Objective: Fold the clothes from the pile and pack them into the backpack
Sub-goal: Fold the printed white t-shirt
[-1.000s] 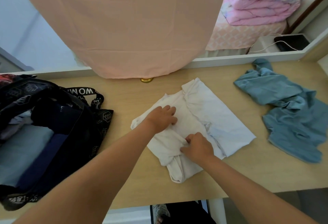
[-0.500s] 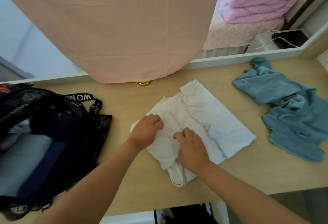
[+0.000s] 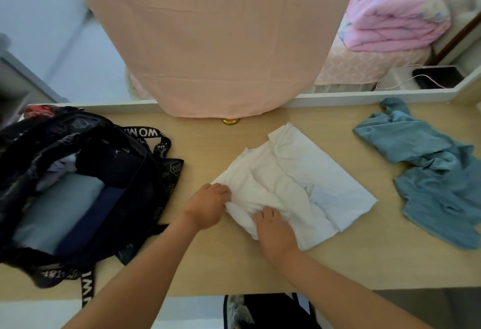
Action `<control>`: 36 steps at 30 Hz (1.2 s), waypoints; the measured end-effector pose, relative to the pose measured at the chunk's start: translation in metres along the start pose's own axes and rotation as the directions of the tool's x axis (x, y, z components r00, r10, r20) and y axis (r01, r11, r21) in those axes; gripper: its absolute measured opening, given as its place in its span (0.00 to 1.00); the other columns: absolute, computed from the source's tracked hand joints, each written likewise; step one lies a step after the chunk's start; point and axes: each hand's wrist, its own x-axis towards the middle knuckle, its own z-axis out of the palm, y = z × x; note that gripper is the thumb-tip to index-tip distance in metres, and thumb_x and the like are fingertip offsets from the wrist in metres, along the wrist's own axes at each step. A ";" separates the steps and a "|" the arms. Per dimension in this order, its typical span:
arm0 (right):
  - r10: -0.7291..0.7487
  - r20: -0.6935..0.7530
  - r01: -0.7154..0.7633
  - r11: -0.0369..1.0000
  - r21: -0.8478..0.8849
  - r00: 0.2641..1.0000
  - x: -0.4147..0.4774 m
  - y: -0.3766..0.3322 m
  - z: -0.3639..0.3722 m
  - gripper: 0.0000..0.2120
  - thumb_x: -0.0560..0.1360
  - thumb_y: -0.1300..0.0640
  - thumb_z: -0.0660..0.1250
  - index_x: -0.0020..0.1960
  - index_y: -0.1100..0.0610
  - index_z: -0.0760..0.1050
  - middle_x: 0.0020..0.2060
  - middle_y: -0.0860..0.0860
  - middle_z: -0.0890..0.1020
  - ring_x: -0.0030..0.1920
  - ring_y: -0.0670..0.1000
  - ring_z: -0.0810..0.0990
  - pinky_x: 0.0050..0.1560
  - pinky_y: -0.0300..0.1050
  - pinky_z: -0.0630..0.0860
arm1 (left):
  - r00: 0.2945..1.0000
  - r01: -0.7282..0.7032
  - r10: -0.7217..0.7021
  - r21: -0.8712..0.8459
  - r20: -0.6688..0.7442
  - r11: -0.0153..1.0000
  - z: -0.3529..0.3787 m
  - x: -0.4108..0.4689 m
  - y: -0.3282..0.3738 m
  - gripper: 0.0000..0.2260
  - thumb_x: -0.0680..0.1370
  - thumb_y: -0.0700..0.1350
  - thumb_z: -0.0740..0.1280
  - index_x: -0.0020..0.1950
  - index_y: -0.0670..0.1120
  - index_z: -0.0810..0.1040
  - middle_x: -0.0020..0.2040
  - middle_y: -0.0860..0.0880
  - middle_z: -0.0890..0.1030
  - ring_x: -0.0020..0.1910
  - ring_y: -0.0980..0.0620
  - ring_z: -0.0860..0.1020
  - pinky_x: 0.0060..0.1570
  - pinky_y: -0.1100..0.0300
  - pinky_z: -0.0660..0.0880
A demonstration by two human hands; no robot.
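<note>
Our left hand and right hand clutch the bunched edge of the white garment. The backpack lies open.

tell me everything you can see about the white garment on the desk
The white garment looks like thin, soft cloth, partly folded and wrinkled, lying on the wooden desk, apart from the blue garment to its right. Its near left corner is bunched where the left hand and right hand grip it.

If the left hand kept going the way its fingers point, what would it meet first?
The white garment: the left hand grips its bunched near edge, and more of that cloth lies beyond.
</note>
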 end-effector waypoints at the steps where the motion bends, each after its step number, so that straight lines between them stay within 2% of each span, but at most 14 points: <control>1: 0.019 0.090 -0.027 0.996 0.089 0.996 0.001 0.006 -0.007 0.12 0.62 0.64 0.76 0.44 0.58 0.78 0.40 0.56 0.79 0.39 0.55 0.80 0.29 0.46 0.74 | 0.998 0.022 -0.022 0.012 0.061 1.000 -0.006 -0.004 0.005 0.07 0.75 0.42 0.63 0.51 0.48 0.79 0.53 0.49 0.80 0.51 0.47 0.77 0.53 0.55 0.71; 3: 0.060 0.291 -0.135 0.961 0.243 0.955 0.004 0.017 -0.025 0.05 0.74 0.61 0.67 0.49 0.59 0.80 0.48 0.55 0.82 0.48 0.54 0.81 0.42 0.44 0.75 | 0.978 0.099 -0.102 0.028 0.184 0.995 -0.019 -0.013 0.016 0.08 0.79 0.46 0.58 0.47 0.48 0.76 0.49 0.49 0.80 0.47 0.48 0.77 0.47 0.56 0.70; 8: -0.064 0.563 -0.234 0.867 0.441 0.824 0.012 0.043 -0.077 0.12 0.72 0.64 0.61 0.33 0.53 0.74 0.35 0.50 0.78 0.44 0.54 0.80 0.37 0.42 0.70 | 0.893 0.277 -0.188 -0.170 0.409 0.946 -0.047 -0.022 0.041 0.12 0.80 0.45 0.55 0.38 0.47 0.69 0.37 0.50 0.75 0.37 0.51 0.72 0.32 0.58 0.63; 11: 0.011 0.584 -0.289 0.876 0.386 0.812 0.020 0.071 -0.094 0.10 0.72 0.64 0.60 0.35 0.56 0.75 0.36 0.51 0.79 0.40 0.52 0.79 0.37 0.42 0.70 | 0.927 0.231 -0.158 -0.183 0.341 0.956 -0.074 0.005 0.054 0.09 0.81 0.45 0.54 0.49 0.49 0.74 0.45 0.50 0.78 0.42 0.50 0.74 0.36 0.58 0.65; 13: 0.107 0.495 -0.333 0.856 0.396 0.862 0.030 0.095 -0.100 0.08 0.73 0.61 0.62 0.43 0.60 0.80 0.40 0.54 0.83 0.43 0.55 0.81 0.41 0.43 0.73 | 0.949 0.235 -0.196 -0.140 0.246 0.962 -0.079 0.032 0.055 0.13 0.82 0.45 0.54 0.63 0.50 0.74 0.54 0.48 0.80 0.50 0.47 0.77 0.44 0.56 0.68; 15: 0.269 0.319 -0.393 0.808 0.439 0.909 0.038 0.117 -0.104 0.10 0.74 0.57 0.67 0.54 0.55 0.81 0.45 0.50 0.83 0.49 0.53 0.81 0.49 0.43 0.75 | 0.973 0.227 -0.227 -0.010 0.034 0.974 -0.073 0.057 0.054 0.16 0.81 0.43 0.56 0.67 0.51 0.72 0.59 0.48 0.79 0.56 0.46 0.75 0.54 0.54 0.69; 17: 0.440 0.153 -0.447 0.709 0.546 0.885 0.041 0.131 -0.106 0.17 0.75 0.54 0.67 0.64 0.50 0.75 0.49 0.46 0.81 0.53 0.52 0.80 0.54 0.44 0.74 | 0.957 0.241 -0.231 0.039 -0.178 0.970 -0.061 0.069 0.053 0.19 0.78 0.40 0.61 0.68 0.51 0.72 0.61 0.49 0.77 0.59 0.46 0.73 0.62 0.52 0.66; 19: 0.518 0.120 -0.486 0.662 0.570 0.847 0.041 0.142 -0.099 0.21 0.78 0.50 0.65 0.70 0.50 0.70 0.58 0.50 0.79 0.60 0.54 0.78 0.58 0.46 0.72 | 0.938 0.256 -0.258 -0.040 -0.231 0.966 -0.044 0.070 0.051 0.20 0.77 0.40 0.62 0.68 0.52 0.73 0.64 0.50 0.76 0.63 0.47 0.72 0.66 0.51 0.64; 23: 0.505 0.237 -0.557 0.774 0.301 0.830 0.026 0.157 -0.069 0.22 0.76 0.46 0.65 0.68 0.50 0.71 0.64 0.54 0.74 0.65 0.57 0.73 0.63 0.50 0.72 | 0.943 0.333 -0.328 -0.161 0.057 0.929 0.001 0.052 0.034 0.20 0.82 0.51 0.58 0.74 0.56 0.66 0.76 0.52 0.62 0.75 0.47 0.59 0.71 0.50 0.59; 27: 0.546 -0.013 -0.526 0.813 0.249 0.838 0.015 0.153 -0.050 0.19 0.72 0.42 0.70 0.59 0.49 0.76 0.56 0.53 0.76 0.58 0.56 0.75 0.57 0.50 0.73 | 0.865 0.414 -0.486 -0.369 -0.126 0.832 0.009 0.050 0.031 0.20 0.80 0.49 0.63 0.71 0.48 0.70 0.70 0.46 0.69 0.67 0.43 0.68 0.65 0.50 0.69; 30: 0.505 -0.012 -0.477 0.822 0.311 0.863 0.018 0.152 -0.044 0.12 0.73 0.46 0.71 0.55 0.49 0.80 0.52 0.53 0.77 0.55 0.58 0.77 0.53 0.50 0.74 | 0.773 0.542 -0.618 -0.355 -0.145 0.762 0.002 0.060 0.032 0.17 0.78 0.52 0.65 0.65 0.47 0.75 0.59 0.46 0.76 0.57 0.45 0.74 0.58 0.51 0.70; 33: 0.403 -0.216 -0.356 0.907 0.226 0.889 0.021 0.157 -0.039 0.15 0.69 0.52 0.75 0.55 0.50 0.81 0.55 0.54 0.77 0.53 0.59 0.77 0.50 0.52 0.72 | 0.795 0.558 -0.585 -0.183 -0.163 0.809 -0.003 0.066 0.027 0.11 0.79 0.50 0.63 0.58 0.49 0.78 0.49 0.49 0.81 0.49 0.46 0.77 0.51 0.53 0.68; 35: 0.228 -0.268 -0.199 0.971 0.131 0.936 0.025 0.158 -0.040 0.24 0.66 0.56 0.74 0.61 0.48 0.78 0.62 0.54 0.76 0.58 0.57 0.75 0.54 0.53 0.73 | 0.824 0.512 -0.541 -0.189 -0.165 0.838 -0.005 0.067 0.023 0.10 0.79 0.48 0.63 0.58 0.51 0.79 0.48 0.49 0.81 0.48 0.47 0.77 0.50 0.53 0.69; 36: 0.117 -0.272 -0.098 0.992 0.081 0.955 0.028 0.157 -0.040 0.23 0.65 0.56 0.75 0.60 0.47 0.80 0.62 0.53 0.77 0.59 0.56 0.75 0.56 0.53 0.71 | 0.848 0.468 -0.502 -0.205 -0.169 0.860 -0.005 0.066 0.020 0.09 0.79 0.47 0.64 0.58 0.50 0.80 0.48 0.49 0.81 0.48 0.47 0.77 0.49 0.53 0.71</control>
